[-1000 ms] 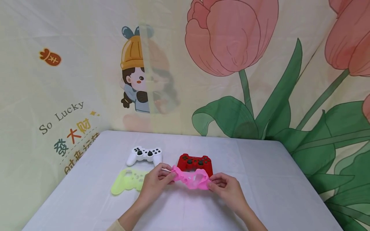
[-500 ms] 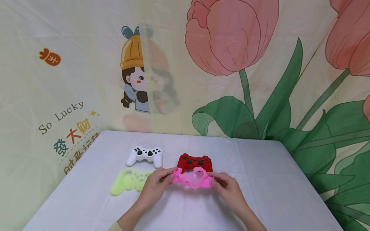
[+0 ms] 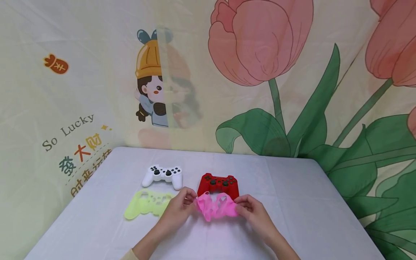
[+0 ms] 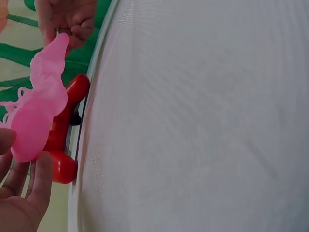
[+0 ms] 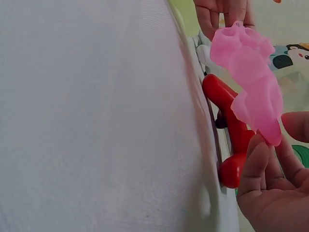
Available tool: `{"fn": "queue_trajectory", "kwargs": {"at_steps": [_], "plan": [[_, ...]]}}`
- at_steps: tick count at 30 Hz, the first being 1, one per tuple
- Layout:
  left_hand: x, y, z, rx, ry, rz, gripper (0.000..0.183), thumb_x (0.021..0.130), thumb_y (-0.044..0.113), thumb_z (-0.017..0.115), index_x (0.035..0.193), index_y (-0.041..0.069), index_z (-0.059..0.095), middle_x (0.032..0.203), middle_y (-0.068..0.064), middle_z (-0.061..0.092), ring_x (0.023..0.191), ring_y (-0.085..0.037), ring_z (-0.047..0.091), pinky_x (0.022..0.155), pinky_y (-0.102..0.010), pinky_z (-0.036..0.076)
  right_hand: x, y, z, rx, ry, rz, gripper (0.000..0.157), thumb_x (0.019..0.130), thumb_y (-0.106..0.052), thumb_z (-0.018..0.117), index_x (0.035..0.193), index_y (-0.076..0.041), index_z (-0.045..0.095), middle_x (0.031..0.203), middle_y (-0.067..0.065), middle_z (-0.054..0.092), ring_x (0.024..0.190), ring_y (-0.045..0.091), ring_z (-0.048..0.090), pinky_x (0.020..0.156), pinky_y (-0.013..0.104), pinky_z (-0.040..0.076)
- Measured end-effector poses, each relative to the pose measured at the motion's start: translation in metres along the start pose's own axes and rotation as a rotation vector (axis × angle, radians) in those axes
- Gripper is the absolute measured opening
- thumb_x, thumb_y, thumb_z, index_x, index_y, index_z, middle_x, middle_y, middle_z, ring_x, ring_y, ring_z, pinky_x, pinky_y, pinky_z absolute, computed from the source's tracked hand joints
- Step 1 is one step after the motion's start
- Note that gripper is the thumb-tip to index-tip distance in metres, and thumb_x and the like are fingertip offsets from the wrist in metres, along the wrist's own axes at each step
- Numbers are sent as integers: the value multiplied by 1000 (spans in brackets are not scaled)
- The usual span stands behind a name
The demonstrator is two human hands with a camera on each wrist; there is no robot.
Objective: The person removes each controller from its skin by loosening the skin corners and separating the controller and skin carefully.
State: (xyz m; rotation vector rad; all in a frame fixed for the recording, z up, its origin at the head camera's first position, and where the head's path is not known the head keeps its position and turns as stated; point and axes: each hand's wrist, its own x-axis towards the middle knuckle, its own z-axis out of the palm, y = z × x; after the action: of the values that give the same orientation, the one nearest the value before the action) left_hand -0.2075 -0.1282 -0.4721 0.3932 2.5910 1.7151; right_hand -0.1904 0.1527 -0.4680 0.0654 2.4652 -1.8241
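A soft pink controller cover, thin and crumpled with cut-out holes, is stretched between both hands above the table. My left hand pinches its left end. The opposite end is pinched by my right hand between thumb and fingers. In the left wrist view the pink cover slants up from the near fingers to the other hand. Just behind the cover lies a red game controller, its lower part overlapped by the pink. In the right wrist view the red controller shows beside it.
A white game controller lies at the back left of the white-clothed table. In front of it is a flat yellow-green controller cover, partly behind the left hand. A printed curtain hangs behind the table.
The pink cover has changed shape, its left part now bunched and hanging lower. The left hand has shifted slightly in its hold; the controllers stay where they were.
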Motion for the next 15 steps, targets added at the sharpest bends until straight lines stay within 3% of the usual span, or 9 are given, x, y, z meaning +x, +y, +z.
{"fn": "queue_trajectory", "kwargs": {"at_steps": [7,15], "plan": [[-1,-6,0,87,-79,50,11,100,17,75,105,15,65,96,4,67,93,-13,65,84,-24,57,2,5,3,-55,-46,7,32,89,-24,88,106,-5,68,85,6,67,77,19,61,64,24,52],[-2,-6,-4,145,-50,48,8,98,17,77,106,19,74,91,7,69,85,-10,67,77,-24,58,1,8,2,-100,-14,-21,26,85,-25,91,97,-8,76,81,3,71,76,18,66,61,26,53]]}}
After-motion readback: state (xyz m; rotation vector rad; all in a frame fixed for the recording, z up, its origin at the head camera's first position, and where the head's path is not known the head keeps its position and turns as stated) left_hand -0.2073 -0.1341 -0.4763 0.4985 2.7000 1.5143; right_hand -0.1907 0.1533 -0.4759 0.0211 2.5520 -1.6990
